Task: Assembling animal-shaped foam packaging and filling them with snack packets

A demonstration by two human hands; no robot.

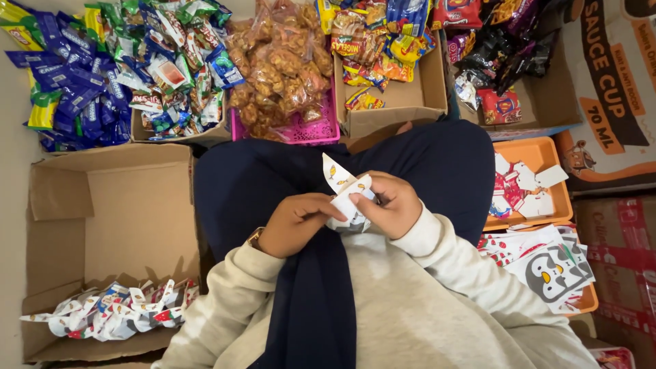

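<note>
Floor, snack boxes (pixel 396 102) ringing hands (pixel 297 222), paper box (pixel 348 195)

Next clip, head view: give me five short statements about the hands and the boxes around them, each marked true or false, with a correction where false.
1. Both hands, left hand and right hand, hold one small white printed paper box. True.
2. The pink basket holds blue wrappers. False: it holds clear bags of brown snacks.
3. The cardboard box on the person's left has folded paper pieces along its near edge. True.
4. The orange tray lies on the person's left. False: it lies on their right.
5. The paper box rests on the floor. False: it is held up over the lap.
</note>
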